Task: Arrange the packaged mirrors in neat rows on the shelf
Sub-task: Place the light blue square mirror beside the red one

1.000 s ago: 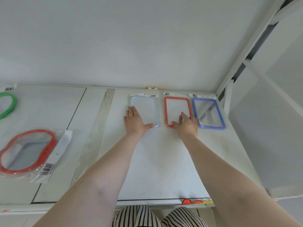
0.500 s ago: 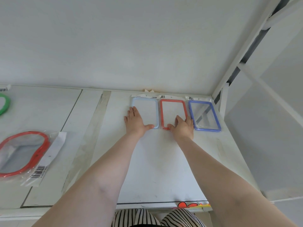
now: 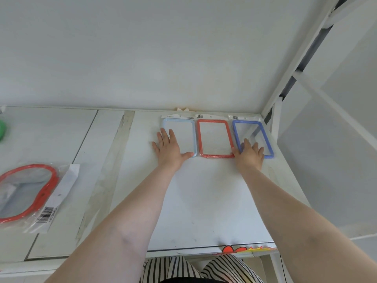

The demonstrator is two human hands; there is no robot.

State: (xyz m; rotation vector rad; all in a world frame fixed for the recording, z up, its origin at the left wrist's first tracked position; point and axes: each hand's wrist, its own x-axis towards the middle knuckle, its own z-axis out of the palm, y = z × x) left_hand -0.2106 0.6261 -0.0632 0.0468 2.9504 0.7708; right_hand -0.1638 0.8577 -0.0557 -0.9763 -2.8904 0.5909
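Observation:
Three packaged rectangular mirrors lie side by side at the back of the white shelf: a light blue one, a red one and a dark blue one. My left hand lies flat on the light blue mirror's near left corner, fingers spread. My right hand rests flat on the dark blue mirror's near edge, its thumb touching the red mirror's corner. Neither hand grips anything.
A packaged red oval mirror with a barcode label lies on the shelf at the left. A green frame shows at the far left edge. A white upright post bounds the shelf on the right.
The red mirror has slid left against the light blue one. My right hand has moved right from the red mirror onto the dark blue mirror. The left hand has stayed put.

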